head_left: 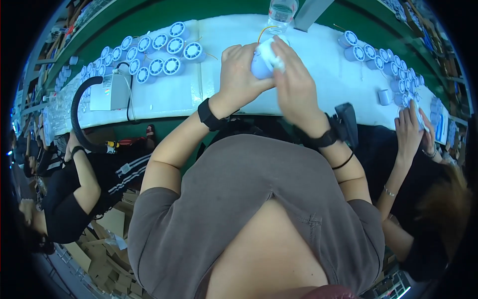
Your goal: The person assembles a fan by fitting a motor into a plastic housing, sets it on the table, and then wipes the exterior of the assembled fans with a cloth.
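My left hand (238,72) is wrapped round a white cylindrical housing (259,69), tilted above the table. A thin orange-yellow wire (262,33) curves up from behind it. My right hand (297,92) is closed over a crumpled white cloth (269,53), pressing it against the housing's side and top. The fingertips of that hand are partly hidden by the cloth. Just beyond both hands stands a clear cup (282,14) with liquid in it.
Rows of similar white housings with slotted round ends (172,65) stand at the left, more housings (369,52) at the right. A grey box (110,90) and black hose (75,107) are on the left. Co-workers sit on both sides; one hand (409,130) works at right.
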`<state>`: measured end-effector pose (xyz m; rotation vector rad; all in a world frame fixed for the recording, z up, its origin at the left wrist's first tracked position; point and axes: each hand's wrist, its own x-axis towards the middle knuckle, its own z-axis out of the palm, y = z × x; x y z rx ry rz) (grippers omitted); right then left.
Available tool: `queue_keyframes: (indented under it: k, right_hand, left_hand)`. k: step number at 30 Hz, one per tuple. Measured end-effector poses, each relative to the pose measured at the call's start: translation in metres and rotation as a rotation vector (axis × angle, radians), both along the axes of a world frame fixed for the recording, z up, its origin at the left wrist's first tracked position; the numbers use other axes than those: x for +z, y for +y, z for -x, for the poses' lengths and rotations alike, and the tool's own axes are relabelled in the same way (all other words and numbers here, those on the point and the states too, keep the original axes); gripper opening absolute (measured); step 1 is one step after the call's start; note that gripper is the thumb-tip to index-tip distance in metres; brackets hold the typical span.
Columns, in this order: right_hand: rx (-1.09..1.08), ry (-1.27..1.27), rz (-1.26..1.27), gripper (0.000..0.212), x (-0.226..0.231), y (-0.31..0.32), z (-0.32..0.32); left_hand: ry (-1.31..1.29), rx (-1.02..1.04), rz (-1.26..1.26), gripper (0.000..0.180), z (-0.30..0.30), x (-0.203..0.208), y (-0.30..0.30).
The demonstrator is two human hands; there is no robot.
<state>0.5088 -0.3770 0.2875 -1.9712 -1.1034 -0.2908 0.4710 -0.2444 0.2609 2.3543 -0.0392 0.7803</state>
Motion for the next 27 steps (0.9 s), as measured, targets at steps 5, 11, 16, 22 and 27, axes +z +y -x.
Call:
queue_keyframes:
  k: [5,11,16,22,27]
  right_hand:
    - [0.039,0.151,-0.064,0.03,-0.005,-0.015,0.001]
    - [0.11,0.803,0.041,0.028,-0.027,-0.031,-0.03]
    - [0.046,1.765,-0.684,0.035,-0.063,-0.054,-0.046]
    - [-0.036,1.811,-0.756,0.038,-0.071,-0.084,-0.054]
    - [-0.037,1.826,-0.796,0.037,-0.07,-0.097,-0.064]
  left_hand:
    - [-0.013,0.016,-0.012,0.056,-0.003,-0.001,-0.008]
    - [0.103,0.061,0.124,0.055,-0.005,-0.025,-0.009]
    - [-0.025,0.191,0.857,0.058,-0.065,-0.072,0.037]
    - [0.105,0.871,0.378,0.067,-0.091,-0.171,0.096]
    - [0.203,0.975,0.048,0.085,-0.076,-0.187,0.06]
